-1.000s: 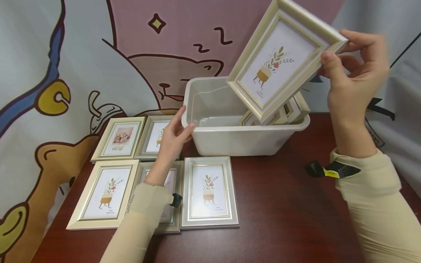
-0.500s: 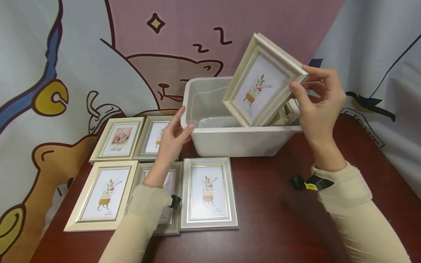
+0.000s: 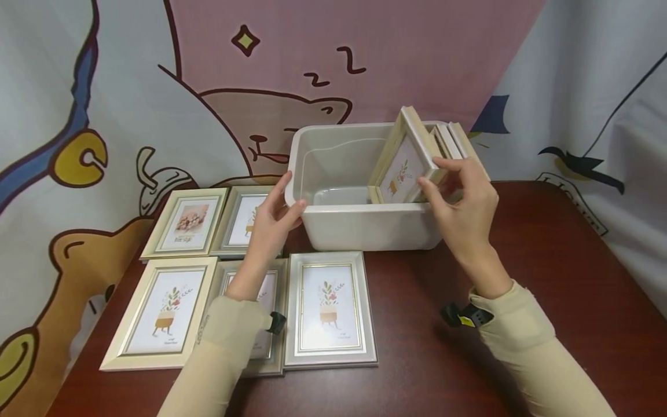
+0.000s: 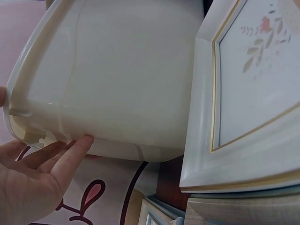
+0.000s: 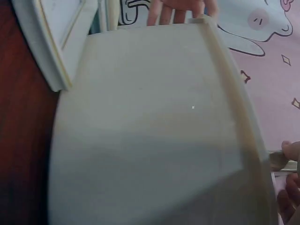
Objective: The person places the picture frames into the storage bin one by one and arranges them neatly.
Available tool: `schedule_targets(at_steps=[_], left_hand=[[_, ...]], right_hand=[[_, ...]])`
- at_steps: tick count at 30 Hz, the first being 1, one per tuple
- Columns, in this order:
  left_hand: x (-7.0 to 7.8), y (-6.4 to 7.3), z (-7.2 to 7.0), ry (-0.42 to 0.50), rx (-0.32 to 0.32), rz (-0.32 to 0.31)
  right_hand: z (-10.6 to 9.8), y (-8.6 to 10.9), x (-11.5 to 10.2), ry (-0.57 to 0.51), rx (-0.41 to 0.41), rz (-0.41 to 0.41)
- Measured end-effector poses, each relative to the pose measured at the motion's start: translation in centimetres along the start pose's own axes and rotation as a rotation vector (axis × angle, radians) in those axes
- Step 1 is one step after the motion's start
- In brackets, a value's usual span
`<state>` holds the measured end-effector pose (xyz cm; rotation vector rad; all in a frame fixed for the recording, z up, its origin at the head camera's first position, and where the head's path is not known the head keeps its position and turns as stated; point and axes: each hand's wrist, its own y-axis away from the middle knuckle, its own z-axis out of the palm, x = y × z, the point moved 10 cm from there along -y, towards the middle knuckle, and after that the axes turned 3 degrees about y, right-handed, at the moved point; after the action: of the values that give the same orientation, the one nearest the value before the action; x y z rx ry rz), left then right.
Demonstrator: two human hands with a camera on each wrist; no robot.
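A white plastic bin (image 3: pixel 365 227) stands on the table, and my left hand (image 3: pixel 268 223) holds its left rim, thumb at the front corner. In the left wrist view the same fingers (image 4: pixel 70 157) lie against the bin's corner. My right hand (image 3: pixel 466 211) pinches the right edge of a cream picture frame (image 3: pixel 403 165) with a potted-plant print. That frame is tilted and its lower part sits inside the bin. Just right of it, more picture frames (image 3: pixel 449 141) stand on edge in the bin, partly hidden by my hand.
Left of and before the bin, several picture frames lie face up: a cream one (image 3: pixel 167 310), one with a pink photo (image 3: pixel 184 223), a silver one (image 3: pixel 332 310). My left forearm covers part of another. A cartoon-printed cloth (image 3: pixel 417 63) hangs behind the dark red table (image 3: pixel 417 359).
My right hand has brought the cream picture frame down and to the left, from above the bin to partly inside it. My left hand stays on the rim.
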<state>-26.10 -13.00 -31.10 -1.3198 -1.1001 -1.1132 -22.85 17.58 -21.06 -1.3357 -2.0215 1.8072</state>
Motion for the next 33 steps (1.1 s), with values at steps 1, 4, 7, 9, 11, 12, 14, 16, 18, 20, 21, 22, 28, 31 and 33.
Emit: schedule_targets(at_steps=[1, 4, 7, 9, 11, 12, 14, 16, 18, 20, 21, 22, 28, 31, 33], left_hand=[[0.0, 0.0, 0.1, 0.005, 0.000, 0.001], [0.0, 0.0, 0.3, 0.015, -0.003, 0.000], [-0.1, 0.0, 0.5, 0.022, -0.007, -0.005], [-0.1, 0.0, 0.6, 0.019, -0.009, -0.006], [-0.1, 0.0, 0.5, 0.013, -0.007, -0.007], [-0.1, 0.0, 0.4, 0.008, -0.005, -0.008], [0.0, 0.1, 0.2, 0.002, -0.001, -0.009], [0.0, 0.1, 0.0, -0.004, 0.002, -0.009], [0.1, 0.2, 0.0, -0.007, 0.000, -0.008], [0.1, 0.2, 0.0, -0.005, -0.001, -0.006], [0.1, 0.2, 0.0, -0.005, -0.001, -0.006], [0.1, 0.2, -0.1, -0.003, 0.000, -0.006], [0.1, 0.3, 0.0, 0.002, 0.001, -0.001], [0.1, 0.3, 0.1, -0.007, 0.004, 0.005], [0.2, 0.3, 0.1, -0.010, 0.005, 0.009]], right_hand=[[0.0, 0.3, 0.1, 0.024, -0.001, -0.009], [0.0, 0.9, 0.5, 0.084, -0.007, -0.027], [-0.4, 1.4, 1.2, 0.122, -0.001, -0.020], [-0.6, 1.5, 1.6, 0.137, -0.003, -0.008], [-0.7, 1.4, 1.8, 0.148, -0.013, -0.002], [-0.6, 1.4, 1.8, 0.157, -0.026, -0.001], [-0.4, 1.3, 1.8, 0.180, -0.052, -0.005], [-0.1, 1.1, 1.5, 0.214, -0.088, -0.016], [0.0, 1.1, 1.3, 0.248, -0.119, -0.023], [0.2, 1.1, 1.1, 0.274, -0.145, -0.022], [0.3, 1.1, 1.1, 0.286, -0.157, -0.019], [0.3, 1.1, 1.1, 0.293, -0.163, -0.012], [0.3, 1.1, 1.1, 0.317, -0.171, 0.019], [0.1, 1.1, 1.1, 0.314, -0.158, 0.008], [-0.1, 1.0, 1.1, 0.301, -0.139, -0.003]])
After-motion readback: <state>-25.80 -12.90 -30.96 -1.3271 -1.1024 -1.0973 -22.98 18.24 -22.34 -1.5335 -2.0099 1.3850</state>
